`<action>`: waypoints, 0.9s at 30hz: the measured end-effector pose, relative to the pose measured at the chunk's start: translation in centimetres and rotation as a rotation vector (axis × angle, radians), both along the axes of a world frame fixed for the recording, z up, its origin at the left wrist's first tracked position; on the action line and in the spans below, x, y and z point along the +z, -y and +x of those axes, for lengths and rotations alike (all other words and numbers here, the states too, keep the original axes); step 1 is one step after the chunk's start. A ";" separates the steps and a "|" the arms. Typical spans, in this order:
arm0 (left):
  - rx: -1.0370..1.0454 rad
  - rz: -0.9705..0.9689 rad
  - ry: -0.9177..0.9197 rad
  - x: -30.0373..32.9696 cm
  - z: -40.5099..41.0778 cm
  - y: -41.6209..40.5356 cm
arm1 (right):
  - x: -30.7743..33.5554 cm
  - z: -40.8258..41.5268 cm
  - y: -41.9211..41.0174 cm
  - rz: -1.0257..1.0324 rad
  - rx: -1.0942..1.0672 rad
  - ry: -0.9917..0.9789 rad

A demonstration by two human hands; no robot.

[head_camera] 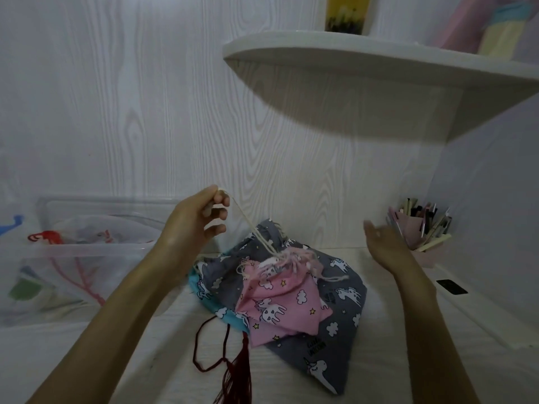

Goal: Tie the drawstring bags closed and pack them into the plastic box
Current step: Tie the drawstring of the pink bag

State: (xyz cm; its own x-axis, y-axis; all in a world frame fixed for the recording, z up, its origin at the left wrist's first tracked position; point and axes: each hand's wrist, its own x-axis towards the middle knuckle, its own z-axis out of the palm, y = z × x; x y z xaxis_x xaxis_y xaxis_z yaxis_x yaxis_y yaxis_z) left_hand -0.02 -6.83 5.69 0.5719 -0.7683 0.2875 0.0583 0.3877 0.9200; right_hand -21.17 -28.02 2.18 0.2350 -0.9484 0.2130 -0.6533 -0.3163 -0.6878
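Observation:
A pink unicorn-print drawstring bag (pixel 280 304) lies on top of a larger grey unicorn bag (pixel 341 313) on the white table. A blue bag (pixel 221 309) peeks out under their left edge. My left hand (pixel 195 223) is raised left of the pile and pinches a cream drawstring (pixel 250 225) that runs taut down to the pink bag's gathered mouth. My right hand (pixel 382 243) hovers to the right of the bags, fingers straight, holding nothing. The clear plastic box (pixel 87 249) stands at the left with bags inside it.
A dark red cord with a tassel (pixel 233 363) lies on the table in front of the bags. A pink pen holder (pixel 423 231) full of pens stands at the right wall. A white shelf (pixel 379 62) juts out overhead. A small dark object (pixel 451 286) lies near the right edge.

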 end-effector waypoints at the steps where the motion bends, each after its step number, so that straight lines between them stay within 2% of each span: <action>1: -0.027 0.023 0.034 0.3 -0.1 -0.1 | 1.3 0.6 -1.4 -0.136 0.081 0.079; 2: -0.048 0.047 0.073 0.5 -0.1 -0.2 | 2.6 1.1 -3.2 -0.225 0.248 0.146; 3: -0.069 0.071 0.111 0.7 -0.1 -0.4 | 3.9 1.7 -5.3 -0.231 0.459 0.135; 5: -0.112 0.114 0.171 0.9 -0.1 -0.6 | 5.3 2.7 -8.9 -0.120 0.794 -0.093; 7: -0.147 0.130 0.203 1.0 -0.3 -0.7 | 4.9 3.6 -10.5 -0.080 0.944 -0.266; 9: -0.172 0.143 0.203 1.0 -0.5 -0.6 | 4.3 4.2 -10.8 -0.018 1.031 -0.230; 11: -0.201 0.185 0.133 0.5 -0.4 -0.4 | 4.2 4.5 -10.5 0.045 1.049 -0.134; 13: -0.197 0.324 0.058 -0.5 0.0 -0.1 | 4.2 4.6 -10.2 0.095 0.991 -0.012; 16: -0.190 0.570 0.203 -2.0 0.0 -0.1 | 4.3 4.9 -9.7 0.178 0.892 0.136; 19: -0.365 0.575 0.315 -2.5 -1.3 -0.4 | 4.0 5.7 -9.7 0.181 0.833 0.232; 21: -0.371 0.545 0.336 -3.0 -2.0 0.0 | 3.7 6.3 -9.7 0.185 0.798 0.350; 23: -0.201 0.480 0.350 -3.7 -2.4 1.0 | 3.8 6.6 -9.7 0.201 0.778 0.468; 25: 0.098 0.351 0.338 -4.1 -2.7 1.7 | 4.1 6.7 -9.8 0.225 0.754 0.565; 27: 0.314 0.224 0.428 -4.1 -3.0 2.0 | 4.4 6.6 -9.9 0.228 0.735 0.624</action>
State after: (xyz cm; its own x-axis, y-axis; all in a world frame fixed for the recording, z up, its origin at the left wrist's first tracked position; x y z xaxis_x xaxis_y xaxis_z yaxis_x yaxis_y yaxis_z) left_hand -3.04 -8.83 1.60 0.6511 -0.6492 0.3932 -0.4235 0.1191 0.8980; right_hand -14.54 -18.08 6.54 0.6889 -0.6456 0.3295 0.1526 -0.3153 -0.9367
